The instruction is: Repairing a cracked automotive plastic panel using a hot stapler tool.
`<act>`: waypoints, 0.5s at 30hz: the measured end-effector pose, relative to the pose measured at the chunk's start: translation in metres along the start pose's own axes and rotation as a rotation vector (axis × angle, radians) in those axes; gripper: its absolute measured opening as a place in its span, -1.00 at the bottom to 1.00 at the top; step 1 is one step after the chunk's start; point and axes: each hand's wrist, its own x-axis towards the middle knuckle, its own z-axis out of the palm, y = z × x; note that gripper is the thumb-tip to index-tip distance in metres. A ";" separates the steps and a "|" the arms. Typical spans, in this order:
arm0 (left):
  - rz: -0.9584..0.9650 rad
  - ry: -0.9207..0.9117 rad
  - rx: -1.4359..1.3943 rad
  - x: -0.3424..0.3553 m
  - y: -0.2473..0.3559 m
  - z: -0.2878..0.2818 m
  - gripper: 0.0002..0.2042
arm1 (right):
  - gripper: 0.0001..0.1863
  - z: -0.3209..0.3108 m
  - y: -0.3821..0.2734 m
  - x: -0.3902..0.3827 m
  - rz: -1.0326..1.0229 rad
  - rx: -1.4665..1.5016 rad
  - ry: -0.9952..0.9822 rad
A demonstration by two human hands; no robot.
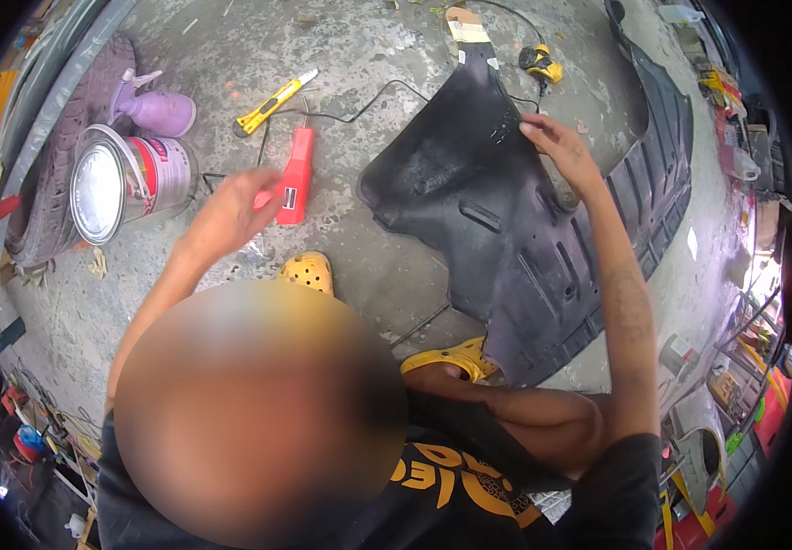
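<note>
My left hand is curled at the side of a red pistol-shaped corded tool, and a bit of red shows between thumb and fingers. The tool's thin metal tip points away from me. A large black moulded plastic car panel lies to the right, with slots, ribs and a small row of pale marks near its far narrow end. On its edge beside those marks are the fingers of my right hand, the thumb mostly hidden. Beyond the red tool lies a yellow utility knife with its blade out.
At left stand a metal can, a purple spray bottle and a tyre. A black cord crosses the stained concrete floor. A yellow-and-black tool lies beyond the panel. Yellow clogs are near me; assorted clutter lines both sides.
</note>
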 end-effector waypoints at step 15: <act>0.118 -0.496 -1.225 0.233 0.100 0.072 -0.37 | -0.73 0.031 -0.010 -0.005 0.135 0.508 0.180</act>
